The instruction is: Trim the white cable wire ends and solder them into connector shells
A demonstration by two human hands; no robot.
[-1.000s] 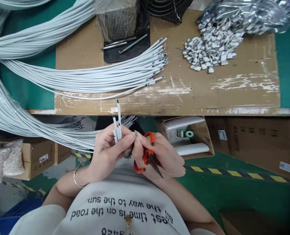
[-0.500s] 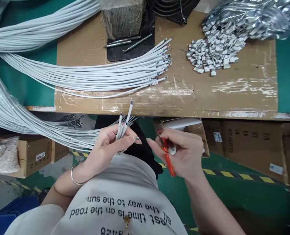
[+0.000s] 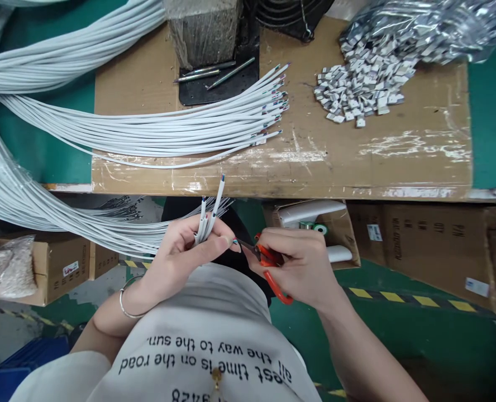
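A: From my far station, which step do I see in hand?

B: I judge it is scissor work at thin wires. The left hand [image 3: 189, 248] is closed on white cables [image 3: 215, 209], in front of the table [image 3: 357, 178], and coloured wire ends [image 3: 235, 241] come out at its fingertips. The right hand [image 3: 302, 265] is wrapped around the orange-handled scissors [image 3: 268, 257]; whether their blades [image 3: 248, 246] are apart, I cannot tell.

A: What does the next move call for?

B: In my opinion, a steady pinch and careful aim, because the blades are very near the left fingers.

A: And what differs from half a second ago?

B: Then the scissors were well apart from the wires and turned away. Now they point at them, while the left hand stays almost in place.
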